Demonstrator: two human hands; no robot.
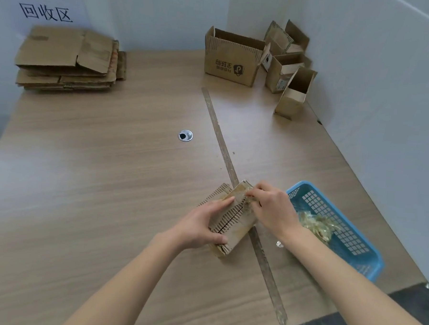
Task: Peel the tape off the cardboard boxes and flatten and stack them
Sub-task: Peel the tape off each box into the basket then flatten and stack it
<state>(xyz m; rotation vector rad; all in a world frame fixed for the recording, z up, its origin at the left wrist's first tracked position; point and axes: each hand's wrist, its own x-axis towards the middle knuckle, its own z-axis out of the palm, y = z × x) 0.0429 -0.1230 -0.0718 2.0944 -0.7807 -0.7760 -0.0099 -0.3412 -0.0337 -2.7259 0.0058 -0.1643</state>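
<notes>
A small brown cardboard box [232, 220] stands on the wooden table [108, 181] near the front, its jagged-edged flaps closed on top. My left hand [200, 226] grips its left side, thumb along the top flap. My right hand [270, 210] pinches a strip of clear tape [250, 201] at the box's far right top edge. A pile of flattened boxes [67, 60] lies at the far left by the wall. Several open boxes wait at the far right, the largest [232, 57] printed with a logo, smaller ones [291, 77] beside it.
A blue plastic basket [339, 226] at the right front holds crumpled peeled tape [317, 225]. A long strip of old tape [224, 148] runs diagonally across the table. A round cable grommet [185, 135] sits mid-table. White walls close off the back and right.
</notes>
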